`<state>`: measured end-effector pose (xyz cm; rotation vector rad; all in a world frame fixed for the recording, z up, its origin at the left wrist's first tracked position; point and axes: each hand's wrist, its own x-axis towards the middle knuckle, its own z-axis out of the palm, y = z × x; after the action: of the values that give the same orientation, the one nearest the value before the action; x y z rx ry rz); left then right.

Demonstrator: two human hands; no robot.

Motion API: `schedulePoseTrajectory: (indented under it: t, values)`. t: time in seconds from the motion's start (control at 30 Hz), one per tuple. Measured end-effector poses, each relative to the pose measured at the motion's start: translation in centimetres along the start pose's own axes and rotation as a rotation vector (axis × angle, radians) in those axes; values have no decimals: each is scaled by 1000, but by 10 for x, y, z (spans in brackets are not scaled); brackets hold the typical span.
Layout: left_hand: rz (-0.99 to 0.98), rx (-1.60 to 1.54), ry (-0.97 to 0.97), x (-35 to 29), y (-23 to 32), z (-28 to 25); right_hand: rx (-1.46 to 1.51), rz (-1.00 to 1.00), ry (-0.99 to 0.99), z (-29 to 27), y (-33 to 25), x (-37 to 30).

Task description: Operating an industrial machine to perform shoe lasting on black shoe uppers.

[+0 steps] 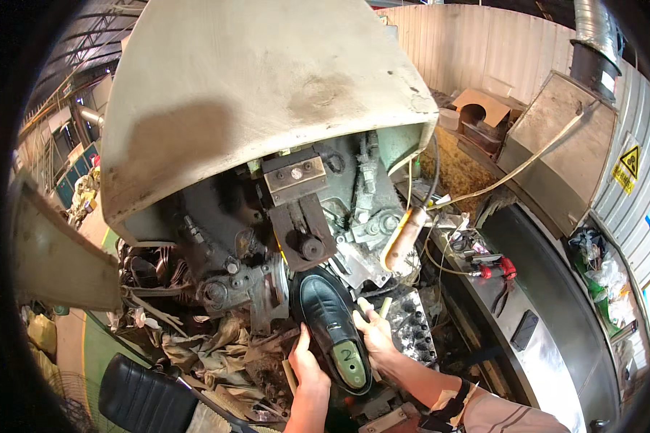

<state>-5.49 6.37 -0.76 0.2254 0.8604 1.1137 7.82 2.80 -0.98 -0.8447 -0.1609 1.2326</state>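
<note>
A black leather slip-on shoe (323, 307) lies between my hands, its toe pointing away under the machine's head. A green last (349, 363) fills the shoe's opening, with a dark hand-drawn mark on top. My left hand (308, 365) grips the shoe's left side near the heel, thumb up along the upper. On the other side my right hand (374, 336) holds it, fingers against the right edge. Just beyond the toe sits the machine's dark metal press block (301, 234). The undersides of both hands are hidden.
A large cream machine hood (267, 94) overhangs the work. A lit lamp (404, 242) hangs to the right. Beyond it are a metal ledge with a phone (525, 330) and a red air tool (500, 269). Crumpled cloth (217, 353) and a black seat (146, 395) lie left.
</note>
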Motion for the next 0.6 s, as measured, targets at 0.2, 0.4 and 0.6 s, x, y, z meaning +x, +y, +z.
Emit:
schedulePoseTrajectory:
  t: [0.2,0.4,0.6]
  values:
    - [-17,-73,-26,6,0,5,-20,34,-4,6,-9,4]
    - [72,-29,70,4,-4,10,9,84,-20,-4,-4,12]
    - [249,81,133,18,-19,-3,55,60,-16,-17,14,26]
